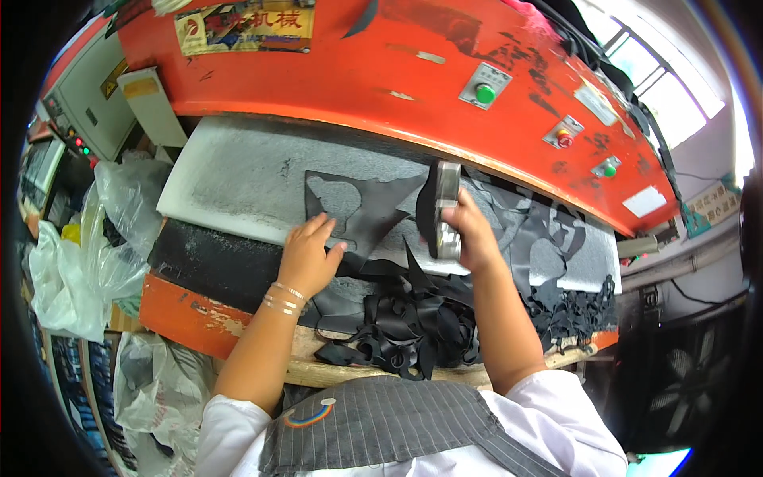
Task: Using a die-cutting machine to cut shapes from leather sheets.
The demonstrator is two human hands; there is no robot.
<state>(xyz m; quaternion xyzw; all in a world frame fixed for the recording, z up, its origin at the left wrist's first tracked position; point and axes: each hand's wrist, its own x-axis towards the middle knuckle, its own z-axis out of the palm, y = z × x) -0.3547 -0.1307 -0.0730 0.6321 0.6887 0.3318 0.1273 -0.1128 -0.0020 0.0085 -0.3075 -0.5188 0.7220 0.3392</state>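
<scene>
My right hand (474, 230) grips a shiny metal cutting die (448, 230), tilted on its edge above the pale cutting board (230, 171). Against the die's left side shows a dark curved piece (427, 213); whether it is attached I cannot tell. My left hand (310, 253), fingers apart, rests at the left edge of a black leather-like sheet (381, 203) with cut-out holes. More cut black sheet (520, 246) lies on the board right of my right hand.
A red press beam (334, 87) spans the far side, bearing a green button (485, 94) and a red knob (564, 138). Black offcuts (417, 326) heap along the near edge. Plastic bags (71, 278) hang at left; a dark fan (679, 381) stands at right.
</scene>
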